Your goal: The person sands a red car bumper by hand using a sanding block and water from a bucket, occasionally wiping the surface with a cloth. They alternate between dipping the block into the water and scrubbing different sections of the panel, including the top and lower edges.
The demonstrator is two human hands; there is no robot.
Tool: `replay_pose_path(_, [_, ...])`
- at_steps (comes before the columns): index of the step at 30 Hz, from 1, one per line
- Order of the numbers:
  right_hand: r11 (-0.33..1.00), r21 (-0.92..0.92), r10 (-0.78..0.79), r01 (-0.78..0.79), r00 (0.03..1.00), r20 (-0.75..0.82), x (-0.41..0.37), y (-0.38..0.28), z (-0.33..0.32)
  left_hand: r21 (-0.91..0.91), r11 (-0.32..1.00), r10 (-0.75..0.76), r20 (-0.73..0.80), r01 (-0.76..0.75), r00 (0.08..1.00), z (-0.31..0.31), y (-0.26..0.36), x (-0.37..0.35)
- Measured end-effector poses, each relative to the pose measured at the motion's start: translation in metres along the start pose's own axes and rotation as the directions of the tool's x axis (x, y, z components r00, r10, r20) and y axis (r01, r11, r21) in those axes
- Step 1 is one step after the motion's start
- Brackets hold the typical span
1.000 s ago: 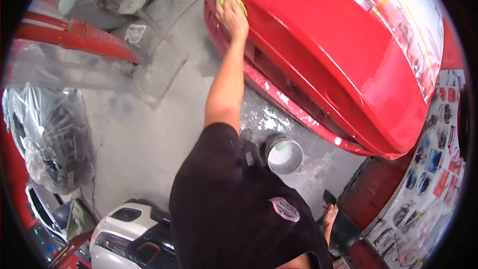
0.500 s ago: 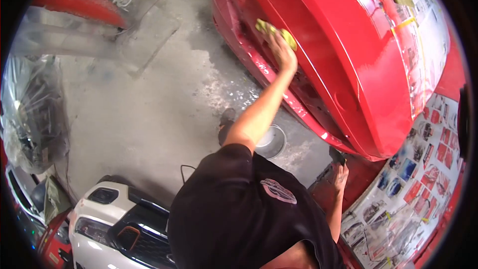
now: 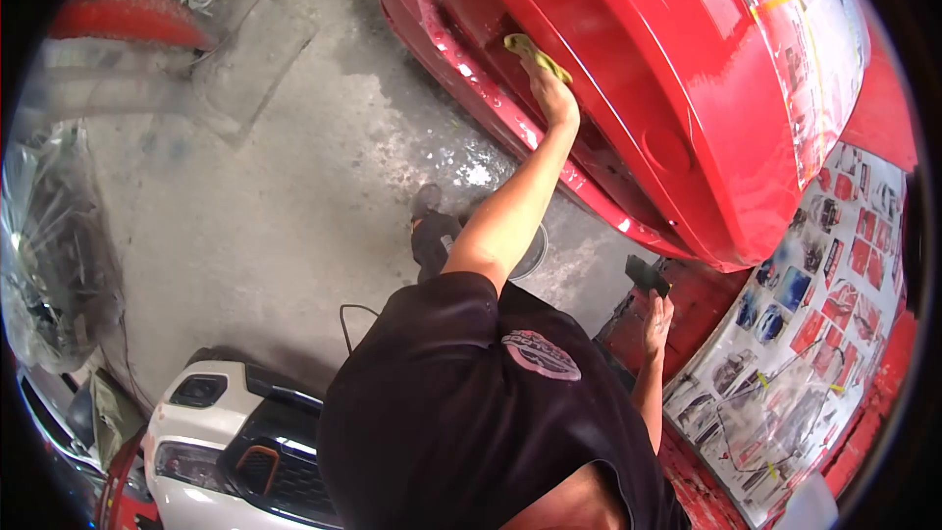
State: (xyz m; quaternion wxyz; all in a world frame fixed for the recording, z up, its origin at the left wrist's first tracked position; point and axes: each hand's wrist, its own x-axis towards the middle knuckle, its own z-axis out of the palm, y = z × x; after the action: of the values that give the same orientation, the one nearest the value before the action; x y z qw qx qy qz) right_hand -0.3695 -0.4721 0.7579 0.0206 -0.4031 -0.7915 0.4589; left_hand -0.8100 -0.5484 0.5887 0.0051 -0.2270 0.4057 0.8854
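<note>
My left hand (image 3: pixel 551 90) stretches out to the red car bumper (image 3: pixel 657 69), closed on a yellow-green cloth (image 3: pixel 535 54). The cloth lies against the recessed lower part of the bumper. At the right, lower down, my right hand (image 3: pixel 658 322) grips a dark flat pad (image 3: pixel 648 276) that looks like a sanding pad. This pad is held apart from the bumper, just below its near corner. Part of the right hand's fingers is hidden behind the pad.
A bucket (image 3: pixel 533 253) stands on the floor beside my leg, partly hidden by my arm. A white bumper (image 3: pixel 201 432) lies at the lower left, near plastic-wrapped parts (image 3: pixel 64 236). Printed paper (image 3: pixel 785 334) covers a panel at the right. The concrete floor (image 3: pixel 294 177) has wet patches.
The view has shifted a little, so the bumper sits further up and left. The cloth looks more folded under my left hand. The pad in my right hand now shows more of its flat face.
</note>
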Motion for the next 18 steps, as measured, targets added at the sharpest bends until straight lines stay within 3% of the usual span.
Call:
replay_pose_path(1, [0.999,-0.036,-0.040,0.039,0.999,-0.020,-0.001,-0.009,0.001,-0.007,1.000,0.000,-0.002,0.000,1.000,-0.011,-0.001,-0.011])
replay_pose_path(2, [0.998,-0.042,-0.048,0.047,0.999,-0.023,0.001,-0.007,-0.002,0.208,0.957,0.173,0.140,-0.200,0.975,-0.025,-0.010,-0.017])
replay_pose_path(3, [0.996,-0.071,-0.056,0.057,0.998,0.006,0.003,-0.003,-0.009,0.379,0.832,0.300,0.309,-0.406,0.903,-0.038,-0.026,-0.021])
replay_pose_path(4, [0.993,-0.099,-0.067,0.070,0.997,0.034,0.006,-0.001,-0.014,0.376,0.819,0.318,0.329,-0.433,0.889,-0.052,-0.055,-0.015])
replay_pose_path(5, [0.992,-0.104,-0.071,0.074,0.997,0.031,0.006,-0.001,-0.018,0.107,0.968,0.197,0.229,-0.226,0.953,-0.039,-0.006,-0.028])
replay_pose_path(7, [0.981,-0.183,-0.050,0.063,0.996,0.074,-0.002,-0.002,-0.025,0.145,0.955,0.235,0.168,-0.260,0.957,-0.042,-0.033,0.004])
replay_pose_path(8, [0.980,-0.174,-0.090,0.097,0.995,0.046,-0.008,-0.008,-0.019,0.160,0.921,0.326,0.185,-0.356,0.927,-0.038,-0.026,0.024])
replay_pose_path(9, [0.981,-0.174,-0.079,0.085,0.996,0.041,-0.013,0.000,-0.021,0.548,0.634,0.499,0.248,-0.545,0.830,-0.025,0.029,0.018])
replay_pose_path(11, [0.991,-0.135,0.014,-0.013,1.000,0.004,-0.030,0.025,-0.025,0.608,0.497,0.501,0.381,-0.619,0.777,-0.034,0.019,0.046])
replay_pose_path(12, [0.993,-0.114,0.032,-0.031,1.000,0.001,-0.037,0.038,-0.029,0.616,0.497,0.489,0.383,-0.611,0.784,-0.042,0.013,0.032])
replay_pose_path(14, [0.996,-0.045,0.070,-0.071,0.997,-0.029,-0.040,0.059,-0.025,0.551,0.386,0.483,0.563,-0.740,0.671,-0.051,0.004,0.017])
replay_pose_path(15, [0.992,0.009,0.123,-0.123,0.991,-0.057,-0.048,0.061,-0.024,0.558,0.386,0.476,0.562,-0.735,0.676,-0.061,-0.010,0.009])
replay_pose_path(16, [0.991,0.003,0.131,-0.131,0.990,-0.054,-0.050,0.061,-0.030,0.586,0.375,0.369,0.617,-0.719,0.695,-0.071,-0.024,-0.002])
replay_pose_path(18, [0.979,-0.182,-0.092,0.093,0.996,0.011,-0.033,0.039,-0.033,0.591,0.416,0.222,0.671,-0.692,0.707,-0.079,-0.042,-0.020])
